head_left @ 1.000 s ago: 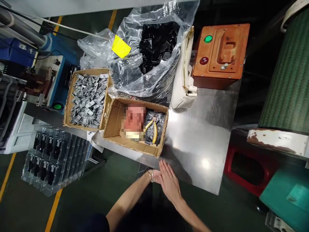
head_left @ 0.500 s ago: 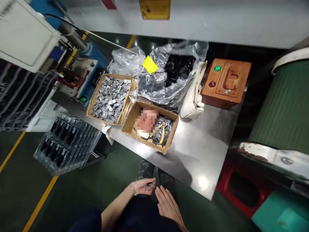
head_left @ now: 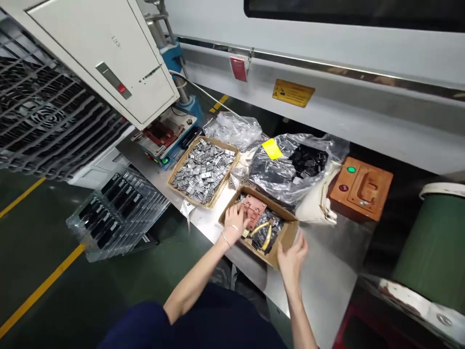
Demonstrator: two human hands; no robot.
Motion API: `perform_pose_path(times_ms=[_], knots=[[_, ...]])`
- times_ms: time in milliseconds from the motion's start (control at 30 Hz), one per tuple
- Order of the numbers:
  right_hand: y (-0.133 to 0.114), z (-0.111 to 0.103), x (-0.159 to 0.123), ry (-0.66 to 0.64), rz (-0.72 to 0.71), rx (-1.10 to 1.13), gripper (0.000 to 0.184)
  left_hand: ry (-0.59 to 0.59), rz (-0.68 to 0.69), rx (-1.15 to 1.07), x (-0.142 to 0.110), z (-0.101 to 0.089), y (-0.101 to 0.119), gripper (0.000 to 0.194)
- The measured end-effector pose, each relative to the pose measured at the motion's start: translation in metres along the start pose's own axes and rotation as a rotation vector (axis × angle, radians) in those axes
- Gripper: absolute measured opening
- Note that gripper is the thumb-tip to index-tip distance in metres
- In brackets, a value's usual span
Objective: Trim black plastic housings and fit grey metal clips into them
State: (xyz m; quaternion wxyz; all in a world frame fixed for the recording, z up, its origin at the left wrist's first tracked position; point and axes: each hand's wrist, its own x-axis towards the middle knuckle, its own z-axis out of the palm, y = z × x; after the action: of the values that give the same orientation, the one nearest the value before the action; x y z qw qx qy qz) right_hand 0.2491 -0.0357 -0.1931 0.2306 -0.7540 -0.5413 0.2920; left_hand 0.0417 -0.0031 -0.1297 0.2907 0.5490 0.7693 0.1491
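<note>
Two hands, well apart, one at each end of an open cardboard box [head_left: 289,233]. The left hand [head_left: 234,224] is bent over the box's left end, fingertips right by a pinkish plate [head_left: 256,206]; it's kinda soft there, so I can't tell if it's pinching something or just resting. The right hand [head_left: 291,252] is loose with fingers spread, around the near right corner, nothing showing in it.

That box is down on the metal table [head_left: 323,261], about midway along the near edge. Inside, yellow-handled pliers [head_left: 268,237] lie on dark bits beside the plate.

Toward the table's left end there's a shallow carton [head_left: 222,183] heaped with grey parts [head_left: 203,169]. Behind the box, a plastic bag [head_left: 272,169] gapes open on black pieces [head_left: 308,160], and an orange control box [head_left: 366,186] sits toward the far right corner.

How far along? I'd call it box-handling, nothing more: hands at the box, its contents inside, nothing lifted clear. Off the near edge, the stacked clear trays [head_left: 116,208] already have dark parts in rows up top. The grey heap and the black heap both look plentiful, neither one under a hand.
</note>
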Motion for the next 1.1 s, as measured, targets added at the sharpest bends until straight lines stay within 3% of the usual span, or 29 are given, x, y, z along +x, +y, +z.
perform_pose_path(times_ms=[67,167,233,300,367,433,567,667,800,867,1000,1100], knots=[[0.002,-0.004,-0.002,-0.078,0.063,-0.042,0.088,-0.052,0.109,0.041,-0.002,-0.01,-0.006,0.037],[0.0,-0.02,-0.006,-0.295,0.268,-0.168,0.087,-0.109,0.228,0.107,0.005,-0.047,-0.026,0.036],[0.001,-0.032,-0.007,-0.376,0.371,-0.205,0.092,-0.135,0.212,0.183,0.028,-0.071,-0.045,0.045],[0.005,-0.04,-0.007,-0.378,0.407,-0.175,0.096,-0.179,0.201,0.267,0.067,-0.083,-0.063,0.059],[0.009,-0.045,-0.008,-0.375,0.455,-0.148,0.1,-0.25,0.246,0.333,0.111,-0.079,-0.073,0.075],[0.011,-0.047,-0.008,-0.361,0.517,-0.143,0.102,-0.331,0.307,0.383,0.15,-0.063,-0.075,0.085],[0.007,-0.042,-0.009,-0.28,0.563,-0.152,0.1,-0.413,0.369,0.435,0.196,-0.026,-0.069,0.1],[0.004,-0.036,-0.011,-0.245,0.59,-0.185,0.096,-0.396,0.394,0.435,0.204,-0.018,-0.069,0.069],[0.0,-0.031,-0.013,-0.228,0.665,-0.281,0.086,-0.359,0.437,0.381,0.204,-0.024,-0.078,0.019],[-0.004,-0.03,-0.013,-0.227,0.681,-0.302,0.079,-0.335,0.442,0.335,0.204,-0.025,-0.083,0.018],[-0.017,-0.029,-0.012,-0.219,0.732,-0.293,0.072,-0.265,0.395,0.215,0.198,-0.019,-0.092,0.036],[-0.027,-0.025,-0.016,-0.166,0.739,-0.307,0.073,-0.175,0.306,0.144,0.19,-0.007,-0.092,0.034]])
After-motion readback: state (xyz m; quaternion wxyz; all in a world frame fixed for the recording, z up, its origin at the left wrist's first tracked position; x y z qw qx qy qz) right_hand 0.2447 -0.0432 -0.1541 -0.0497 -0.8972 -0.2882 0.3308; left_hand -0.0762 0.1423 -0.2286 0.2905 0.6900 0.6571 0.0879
